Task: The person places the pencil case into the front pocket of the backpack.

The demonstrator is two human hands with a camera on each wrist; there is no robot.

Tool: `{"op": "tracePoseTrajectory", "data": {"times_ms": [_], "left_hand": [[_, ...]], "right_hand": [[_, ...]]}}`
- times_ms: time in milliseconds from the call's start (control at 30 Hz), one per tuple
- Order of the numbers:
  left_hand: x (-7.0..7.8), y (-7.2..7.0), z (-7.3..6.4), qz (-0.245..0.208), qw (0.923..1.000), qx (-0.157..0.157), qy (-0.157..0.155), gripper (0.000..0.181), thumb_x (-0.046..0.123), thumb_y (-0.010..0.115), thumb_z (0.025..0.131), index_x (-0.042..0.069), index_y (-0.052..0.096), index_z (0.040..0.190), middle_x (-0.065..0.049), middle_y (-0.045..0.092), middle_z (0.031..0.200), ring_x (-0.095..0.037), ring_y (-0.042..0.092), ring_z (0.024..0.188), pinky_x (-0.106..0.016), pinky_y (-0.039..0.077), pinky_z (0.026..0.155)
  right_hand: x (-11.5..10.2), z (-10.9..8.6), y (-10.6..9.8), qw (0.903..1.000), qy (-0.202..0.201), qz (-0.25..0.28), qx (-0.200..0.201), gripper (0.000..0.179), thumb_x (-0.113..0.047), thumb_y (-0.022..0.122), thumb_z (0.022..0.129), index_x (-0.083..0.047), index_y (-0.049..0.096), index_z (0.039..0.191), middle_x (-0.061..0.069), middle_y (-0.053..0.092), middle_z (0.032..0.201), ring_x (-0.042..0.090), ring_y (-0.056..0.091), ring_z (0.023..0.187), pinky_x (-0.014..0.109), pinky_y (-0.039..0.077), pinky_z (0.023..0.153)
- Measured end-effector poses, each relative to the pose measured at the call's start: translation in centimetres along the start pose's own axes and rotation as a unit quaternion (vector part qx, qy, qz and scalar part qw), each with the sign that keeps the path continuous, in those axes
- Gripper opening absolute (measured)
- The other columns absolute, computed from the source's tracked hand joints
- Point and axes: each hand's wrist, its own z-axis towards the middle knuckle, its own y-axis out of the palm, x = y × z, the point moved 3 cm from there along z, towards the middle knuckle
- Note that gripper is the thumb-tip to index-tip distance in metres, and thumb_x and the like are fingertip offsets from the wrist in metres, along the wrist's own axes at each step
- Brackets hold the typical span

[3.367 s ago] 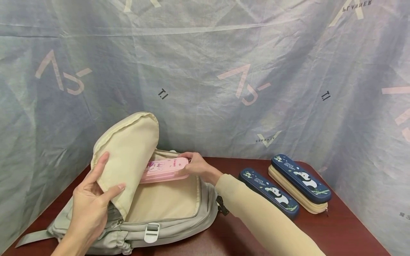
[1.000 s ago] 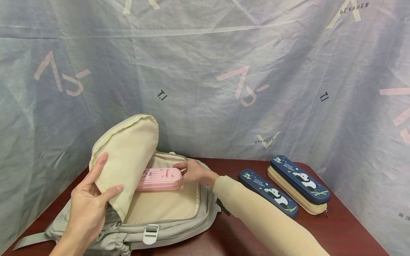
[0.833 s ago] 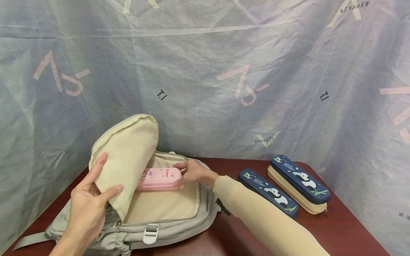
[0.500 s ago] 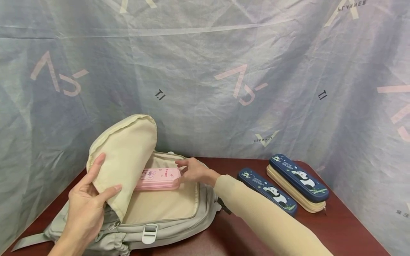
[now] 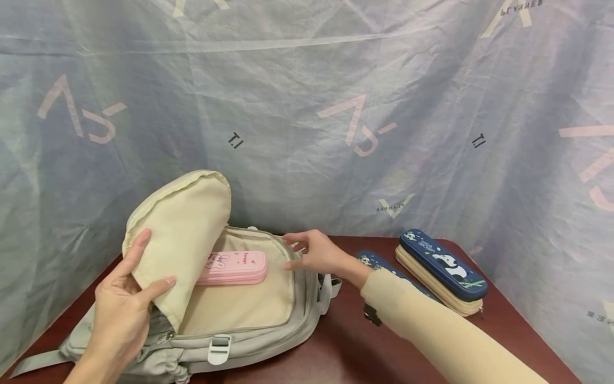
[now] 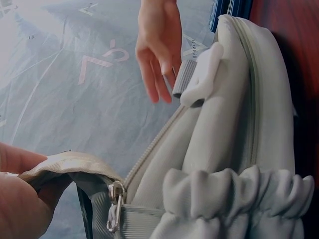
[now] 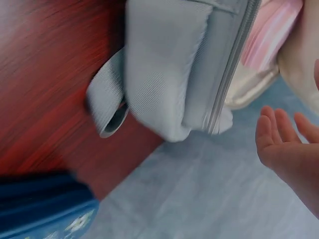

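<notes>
A grey-green backpack (image 5: pixel 249 344) lies on the table, its cream-lined front flap (image 5: pixel 179 234) raised. My left hand (image 5: pixel 126 304) grips the flap's edge between thumb and fingers; the left wrist view shows the fabric folded in that hand, beside the metal zipper pull (image 6: pixel 115 204). Inside the backpack rests a pink pencil case (image 5: pixel 235 266) with a rabbit print, its left end hidden behind the flap. My right hand (image 5: pixel 318 256) is just over the backpack's right edge, apart from the pink case, fingers loosely bent and holding nothing.
On the right of the dark red table (image 5: pixel 345 341), a blue panda pencil case (image 5: pixel 443 264) sits on a cream case (image 5: pixel 431 280). Another blue panda case (image 5: pixel 371 260) lies beside them, partly behind my right forearm. A grey cloth (image 5: pixel 288 106) hangs behind.
My right hand has set the pink pencil case down in the backpack, let go of it and drawn away to the right. The left hand keeps its hold on the flap.
</notes>
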Motion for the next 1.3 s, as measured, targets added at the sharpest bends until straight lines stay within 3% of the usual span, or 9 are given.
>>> {"op": "tracePoseTrajectory", "data": {"times_ms": [233,567,833,1133,1300], "left_hand": [[0.1,-0.2,0.2,-0.009,0.9999,0.006,0.001,0.095,-0.039,0.056,0.081,0.012,0.045,0.161,-0.004,0.026,0.172,-0.008,0.041,0.144,-0.02,0.055,0.096],[0.1,-0.4,0.2,-0.013,0.9999,0.01,0.001,0.095,-0.04,0.056,0.081,0.012,0.046,0.161,-0.006,0.026,0.171,-0.01,0.042,0.143,-0.02,0.054,0.097],[0.0,-0.3,0.1,-0.019,0.9998,0.0,0.002,0.096,-0.04,0.054,0.082,0.012,0.044,0.162,-0.008,0.024,0.171,-0.01,0.044,0.141,-0.021,0.055,0.097],[0.1,-0.4,0.0,-0.027,0.9996,-0.002,0.001,0.095,-0.041,0.053,0.082,0.012,0.045,0.161,-0.004,0.022,0.172,-0.009,0.04,0.145,-0.021,0.055,0.096],[0.1,-0.1,0.1,-0.037,0.9993,-0.011,0.003,0.096,-0.041,0.053,0.082,0.012,0.044,0.161,-0.005,0.023,0.172,-0.009,0.045,0.141,-0.023,0.056,0.096]], "right_hand": [[1.3,-3.7,-2.2,0.9994,0.009,0.015,0.029,0.055,-0.019,0.082,0.095,-0.006,0.064,0.145,0.015,0.065,0.141,0.036,0.062,0.127,0.052,0.052,0.107],[5.3,-9.0,-5.0,0.996,0.033,-0.01,0.082,0.045,-0.021,0.081,0.095,-0.005,0.071,0.136,0.011,0.07,0.132,0.039,0.064,0.121,0.059,0.052,0.105],[8.3,-13.7,-7.1,0.9921,0.073,-0.019,0.1,0.053,-0.028,0.08,0.097,-0.003,0.066,0.142,0.018,0.066,0.138,0.038,0.064,0.125,0.054,0.056,0.101],[11.2,-17.9,-7.6,0.9867,0.097,-0.016,0.129,0.054,-0.027,0.081,0.096,0.001,0.066,0.14,0.019,0.066,0.136,0.035,0.067,0.118,0.051,0.058,0.099],[12.0,-19.6,-7.8,0.9823,0.102,-0.034,0.154,0.051,-0.025,0.083,0.094,-0.002,0.069,0.137,0.017,0.067,0.135,0.035,0.067,0.118,0.04,0.061,0.093]]}}
